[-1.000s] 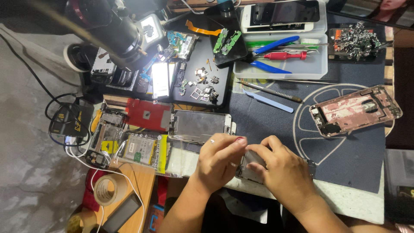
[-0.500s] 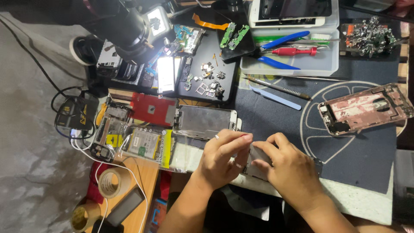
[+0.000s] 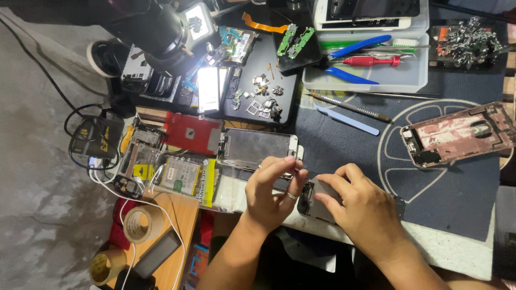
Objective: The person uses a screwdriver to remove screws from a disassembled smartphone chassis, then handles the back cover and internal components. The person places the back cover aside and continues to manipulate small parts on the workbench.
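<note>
Both hands meet at the near edge of a dark work mat (image 3: 451,188). My left hand (image 3: 271,190), a ring on one finger, pinches the left end of a small opened phone body (image 3: 317,200). My right hand (image 3: 360,207) lies over the phone's right side, fingertips pressing on its top edge. Most of the phone is hidden under the fingers. Just beyond my left hand lies a phone screen panel (image 3: 258,147) face down.
A pink phone frame (image 3: 457,134) rests at the right. A clear tray (image 3: 371,75) holds blue-handled pliers and a red screwdriver. A black tray (image 3: 258,80) carries small parts. A microscope (image 3: 156,27), red plate (image 3: 193,131), bagged parts (image 3: 183,177), tape rolls (image 3: 137,223) and cables sit left.
The view has shifted slightly, so the bench sits lower in frame. Both hands stay on the small phone, my left fingers curling a little more over its end.
</note>
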